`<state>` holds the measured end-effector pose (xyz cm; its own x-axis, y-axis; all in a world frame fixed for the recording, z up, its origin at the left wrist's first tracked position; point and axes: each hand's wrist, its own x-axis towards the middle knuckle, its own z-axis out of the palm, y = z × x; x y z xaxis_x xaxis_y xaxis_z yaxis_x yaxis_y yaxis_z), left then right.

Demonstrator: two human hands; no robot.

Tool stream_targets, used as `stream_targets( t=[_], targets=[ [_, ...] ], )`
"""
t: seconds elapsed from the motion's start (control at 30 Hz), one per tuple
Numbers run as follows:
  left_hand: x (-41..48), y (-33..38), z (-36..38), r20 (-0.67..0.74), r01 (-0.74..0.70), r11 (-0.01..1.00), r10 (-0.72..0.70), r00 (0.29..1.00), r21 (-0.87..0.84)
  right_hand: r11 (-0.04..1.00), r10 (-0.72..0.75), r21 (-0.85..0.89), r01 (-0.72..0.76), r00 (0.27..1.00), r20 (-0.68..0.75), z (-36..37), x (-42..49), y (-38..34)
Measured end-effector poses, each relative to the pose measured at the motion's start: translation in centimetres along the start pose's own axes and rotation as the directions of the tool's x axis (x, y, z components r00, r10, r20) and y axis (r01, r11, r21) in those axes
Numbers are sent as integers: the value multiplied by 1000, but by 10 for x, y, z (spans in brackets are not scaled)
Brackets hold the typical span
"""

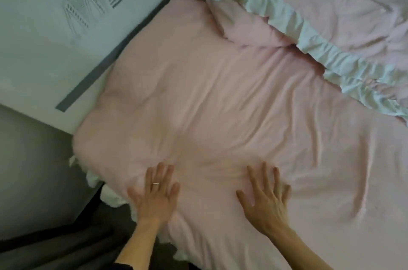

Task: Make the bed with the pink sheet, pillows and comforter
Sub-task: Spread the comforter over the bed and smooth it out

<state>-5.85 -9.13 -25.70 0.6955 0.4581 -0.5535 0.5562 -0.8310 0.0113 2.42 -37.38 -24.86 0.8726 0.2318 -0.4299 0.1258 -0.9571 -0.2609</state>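
A pink comforter with a white ruffled edge lies spread over the bed, wrinkled in the middle. Its far part is folded back, so the ruffle runs diagonally across the upper right. My left hand, wearing a ring, lies flat on the comforter near its front edge, fingers spread. My right hand also rests flat and spread on the pink fabric, a little to the right. Neither hand holds anything. No pillow is visible.
A white wall with a line-drawn decal runs along the bed's left side, a grey strip between them. A grey surface and dark floor lie at the lower left. White ruffle hangs off the near corner.
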Motion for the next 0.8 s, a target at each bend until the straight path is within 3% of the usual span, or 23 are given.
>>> stream_targets(
  t=[0.1,0.2,0.27,0.33,0.43,0.5,0.57,0.67,0.73,0.8],
  targets=[
    [22,-67,-20,-17,158,985,-159,987,-77,997,-76,-32,76,997,4,1,24,-56],
    [34,-101,-41,-138,154,969,-183,973,-195,982,-179,-68,177,984,-25,-5,61,-127],
    [42,-105,-53,-249,71,982,-113,962,-173,971,-235,-61,230,968,-90,-9,86,-183],
    [56,-96,-65,-307,-79,992,45,951,-100,963,-268,-45,264,953,-141,-11,102,-230],
    [85,-96,-69,-336,-215,976,206,919,9,965,-259,-71,253,961,-95,1,112,-245],
    [102,-116,-65,-263,-121,989,97,960,-80,984,-150,-93,149,989,-2,14,103,-205],
    [110,-127,-56,-231,-33,994,9,973,-100,985,159,-84,-154,985,65,22,76,-131],
    [107,-109,-61,-161,4,994,-21,987,-108,821,570,17,-571,821,36,7,11,-27],
    [100,-89,-68,-143,76,986,-98,985,-147,705,701,81,-704,710,71,-10,-13,9],
    [92,-60,-77,-177,85,971,-126,976,-224,678,729,85,-730,683,51,-28,-12,23]
  ],
)
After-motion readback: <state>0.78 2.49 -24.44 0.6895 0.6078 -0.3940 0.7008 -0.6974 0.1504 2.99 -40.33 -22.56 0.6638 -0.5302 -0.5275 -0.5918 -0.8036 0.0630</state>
